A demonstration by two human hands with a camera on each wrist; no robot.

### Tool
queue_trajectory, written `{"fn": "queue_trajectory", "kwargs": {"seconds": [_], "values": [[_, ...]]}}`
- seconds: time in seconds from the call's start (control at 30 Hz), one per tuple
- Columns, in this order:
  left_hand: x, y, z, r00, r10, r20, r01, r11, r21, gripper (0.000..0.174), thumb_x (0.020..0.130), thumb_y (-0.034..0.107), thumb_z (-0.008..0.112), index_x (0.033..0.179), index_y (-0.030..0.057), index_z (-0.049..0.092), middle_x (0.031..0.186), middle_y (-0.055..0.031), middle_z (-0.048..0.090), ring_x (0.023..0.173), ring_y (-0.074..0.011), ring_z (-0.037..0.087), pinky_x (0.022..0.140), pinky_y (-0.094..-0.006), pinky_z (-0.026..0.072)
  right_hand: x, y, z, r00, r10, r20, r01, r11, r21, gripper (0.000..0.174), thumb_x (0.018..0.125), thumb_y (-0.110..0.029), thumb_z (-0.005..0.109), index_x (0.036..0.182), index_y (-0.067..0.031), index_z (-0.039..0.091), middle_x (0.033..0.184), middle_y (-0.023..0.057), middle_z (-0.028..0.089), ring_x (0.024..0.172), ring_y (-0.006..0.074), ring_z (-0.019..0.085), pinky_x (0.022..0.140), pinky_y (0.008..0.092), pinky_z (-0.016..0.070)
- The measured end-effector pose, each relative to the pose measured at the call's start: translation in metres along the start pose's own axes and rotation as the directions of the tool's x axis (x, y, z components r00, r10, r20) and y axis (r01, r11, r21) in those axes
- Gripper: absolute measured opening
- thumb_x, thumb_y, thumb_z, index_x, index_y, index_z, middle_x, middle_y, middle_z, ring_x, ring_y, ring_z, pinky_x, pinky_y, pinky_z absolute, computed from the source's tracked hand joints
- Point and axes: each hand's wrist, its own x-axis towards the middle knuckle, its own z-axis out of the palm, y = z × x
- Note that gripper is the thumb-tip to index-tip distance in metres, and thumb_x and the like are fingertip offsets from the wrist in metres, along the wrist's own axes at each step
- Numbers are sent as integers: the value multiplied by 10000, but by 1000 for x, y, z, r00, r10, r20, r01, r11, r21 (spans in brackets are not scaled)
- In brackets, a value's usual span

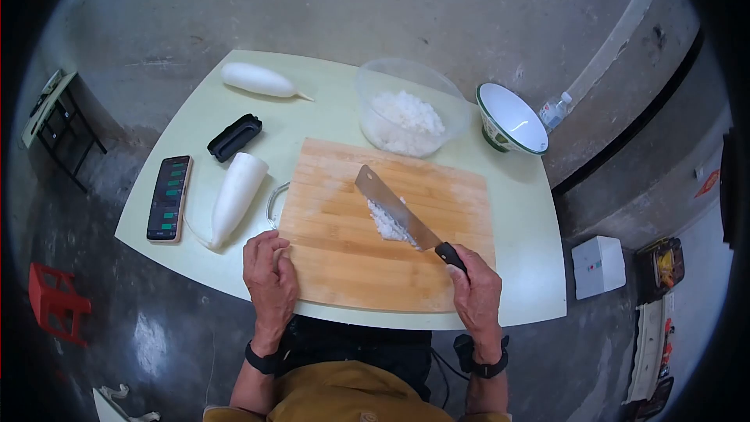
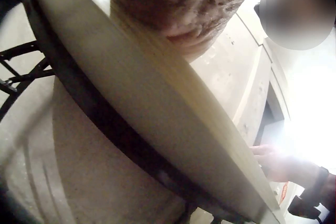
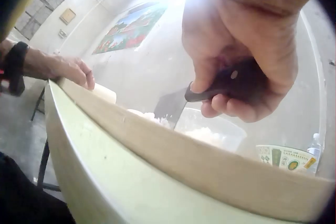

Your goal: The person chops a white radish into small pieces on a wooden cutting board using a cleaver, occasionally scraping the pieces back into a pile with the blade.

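Observation:
My right hand (image 1: pixel 478 287) grips the black handle of a kitchen knife (image 1: pixel 394 205), its broad blade slanting to the upper left over the board. Beside and partly under the blade lies a small heap of finely chopped white radish (image 1: pixel 385 223). In the right wrist view the fingers curl round the knife handle (image 3: pixel 233 79) and the blade tip is down by the chopped bits. My left hand (image 1: pixel 270 275) holds the near left corner of the wooden cutting board (image 1: pixel 336 266), fingers bent at its edge. The left wrist view shows that hand (image 2: pixel 184 8) against the board's side.
Behind the board stands a clear plastic bowl (image 1: pixel 371 82) with chopped white radish in it. Right of that is a white-lined bowl (image 1: pixel 512 117) near a plastic bottle (image 1: pixel 555 109). Two whole radishes (image 1: pixel 238 199), a black tray (image 1: pixel 234 137) and a phone (image 1: pixel 169 199) lie at the left.

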Motion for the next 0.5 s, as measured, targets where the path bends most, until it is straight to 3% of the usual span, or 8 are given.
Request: {"fn": "queue_trajectory", "kwargs": {"seconds": [0.1,0.2,0.27,0.5], "values": [[1,-2,0,1000,-5,3,5,1000,7,240,795,-127,546,982,1,626,1084,-177,630,1018,-340,608,835,-403,516,1,-5,-2,998,45,37,-43,997,-71,331,842,9,660,1169,-38,667,953,174,684,848,331,678,745,357,530],[1,0,-1,1000,-11,17,11,1000,8,231,803,-124,546,981,0,626,1086,-177,629,1019,-338,609,837,-400,516,1,-7,-2,999,-9,-44,12,998,60,331,843,4,658,1171,-43,667,930,171,677,816,339,666,724,365,524],[1,0,-1,1000,-11,17,11,1000,2,227,807,-122,546,981,-1,626,1087,-177,630,1020,-337,609,839,-399,515,-3,-1,2,996,-16,87,15,1000,10,323,847,5,655,1167,-38,663,915,168,672,800,345,655,715,373,519],[0,-3,0,1000,6,18,-6,1000,-6,229,810,-119,551,991,-2,627,1100,-182,628,1026,-340,612,838,-387,517,-3,-4,2,1000,-3,8,3,1000,-6,321,846,9,647,1164,-37,662,927,166,673,809,339,661,725,373,517]]}}
